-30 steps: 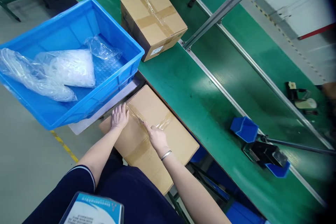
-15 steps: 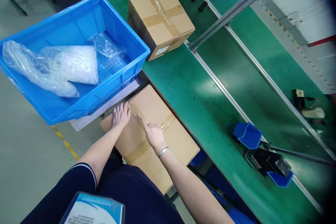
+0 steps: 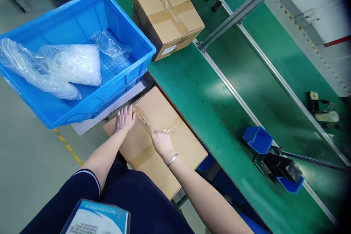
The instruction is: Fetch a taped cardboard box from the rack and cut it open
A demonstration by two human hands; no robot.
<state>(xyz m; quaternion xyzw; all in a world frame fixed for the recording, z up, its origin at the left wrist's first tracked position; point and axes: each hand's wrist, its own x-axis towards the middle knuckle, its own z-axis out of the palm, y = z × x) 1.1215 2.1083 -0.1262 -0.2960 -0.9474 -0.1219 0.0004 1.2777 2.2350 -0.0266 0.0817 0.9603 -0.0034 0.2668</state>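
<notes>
Under the left hand [image 3: 125, 118], spread flat, right hand [image 3: 162, 142], gripping thin tool [image 3: 146, 123], taped carton [image 3: 144, 144]

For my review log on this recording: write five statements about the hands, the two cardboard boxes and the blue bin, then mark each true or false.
1. Plastic bags lie in the blue bin. True.
2. The left hand rests on the nearer box. True.
3. The right hand is inside the blue bin. False: it is at the tape on the nearer box, apparently gripping a slim tool mostly hidden by the fingers.
4. The farther box stands on the floor. False: it stands on the green bench.
5. Both boxes have tape on them. True.
</notes>
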